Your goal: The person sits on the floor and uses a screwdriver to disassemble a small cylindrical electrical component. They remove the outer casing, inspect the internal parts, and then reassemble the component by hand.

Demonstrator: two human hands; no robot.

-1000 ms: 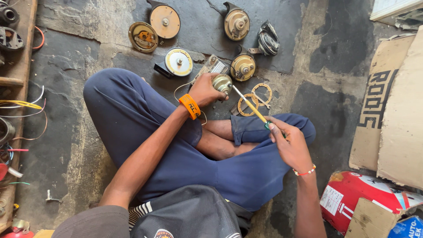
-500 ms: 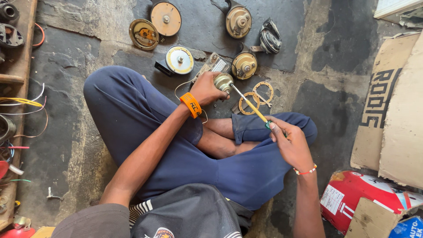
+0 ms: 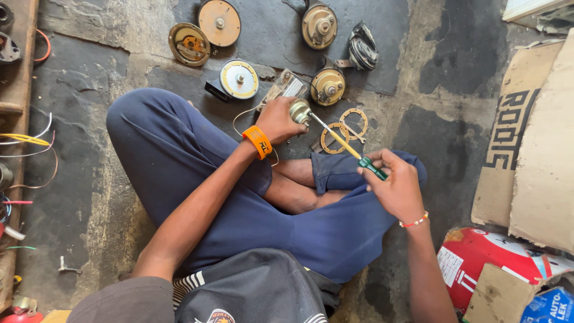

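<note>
The floor is rough grey concrete, stained dark in broad patches and paler and worn along cracks. Daylight falls evenly across it, with soft shadows. Along the floor's left edge runs a wooden shelf with loose coloured wires hanging off it. At the right edge lean flattened sheets of brown cardboard, and below them, toward the near right corner, lies a red and white container beside a blue packet.
</note>
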